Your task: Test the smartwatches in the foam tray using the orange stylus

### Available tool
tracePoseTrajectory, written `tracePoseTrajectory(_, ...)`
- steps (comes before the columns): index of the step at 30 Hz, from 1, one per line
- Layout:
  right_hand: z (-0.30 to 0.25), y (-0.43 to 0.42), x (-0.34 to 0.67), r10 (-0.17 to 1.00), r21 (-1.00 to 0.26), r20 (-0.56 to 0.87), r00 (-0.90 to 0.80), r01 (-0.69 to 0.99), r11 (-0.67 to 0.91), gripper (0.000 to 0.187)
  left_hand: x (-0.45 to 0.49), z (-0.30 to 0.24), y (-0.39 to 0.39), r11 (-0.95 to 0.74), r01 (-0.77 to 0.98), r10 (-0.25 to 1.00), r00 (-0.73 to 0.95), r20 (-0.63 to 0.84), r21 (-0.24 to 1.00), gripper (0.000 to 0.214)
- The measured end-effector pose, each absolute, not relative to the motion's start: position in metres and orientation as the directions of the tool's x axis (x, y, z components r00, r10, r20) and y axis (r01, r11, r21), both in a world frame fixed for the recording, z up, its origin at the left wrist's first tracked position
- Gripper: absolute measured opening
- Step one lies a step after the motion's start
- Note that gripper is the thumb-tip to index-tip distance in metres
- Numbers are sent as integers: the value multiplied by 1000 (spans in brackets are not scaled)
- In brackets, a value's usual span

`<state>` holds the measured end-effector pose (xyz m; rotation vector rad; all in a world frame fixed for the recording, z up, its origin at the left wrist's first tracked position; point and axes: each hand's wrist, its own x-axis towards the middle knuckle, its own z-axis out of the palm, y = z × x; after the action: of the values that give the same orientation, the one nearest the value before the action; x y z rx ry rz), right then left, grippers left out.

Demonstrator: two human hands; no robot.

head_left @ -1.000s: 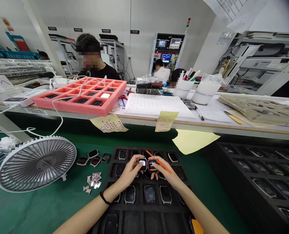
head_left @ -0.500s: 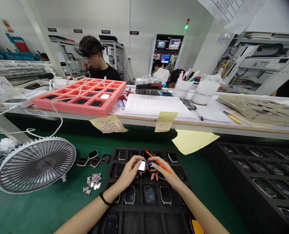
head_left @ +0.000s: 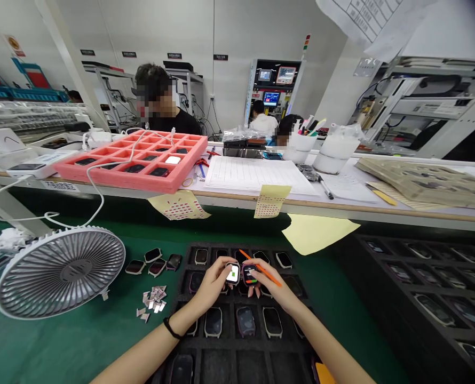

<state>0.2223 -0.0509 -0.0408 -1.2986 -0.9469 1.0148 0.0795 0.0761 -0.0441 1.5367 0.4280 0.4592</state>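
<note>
My left hand [head_left: 211, 282] is shut on a smartwatch body [head_left: 233, 273] with a lit white screen showing a small green mark. My right hand [head_left: 271, 290] grips a second watch body [head_left: 250, 274] with a dark, colourful screen, right beside the first. An orange stylus-like stick [head_left: 261, 268] lies along my right hand and seems held there. Under both hands is a black foam tray [head_left: 225, 344], its pockets holding several watch bodies like the one [head_left: 213, 322] below my left wrist.
On the green mat at left stand a round grey fan [head_left: 59, 272], several loose watch bodies [head_left: 153, 261] and a pile of paper slips [head_left: 152, 298]. A second black tray [head_left: 421, 298] lies at right. Beyond, a bench carries a pink foam tray [head_left: 131, 165]; people sit behind it.
The watch in my left hand now shows a green mark on its white screen. My hands have shifted only slightly, and the view has drifted a little.
</note>
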Motion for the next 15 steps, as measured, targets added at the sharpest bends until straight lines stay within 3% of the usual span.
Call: tracePoseTrajectory(15, -37, -51, 221, 957, -1000, 4, 289, -3, 5, 35, 80, -42, 75, -30, -19, 527, 849, 32, 999, 30)
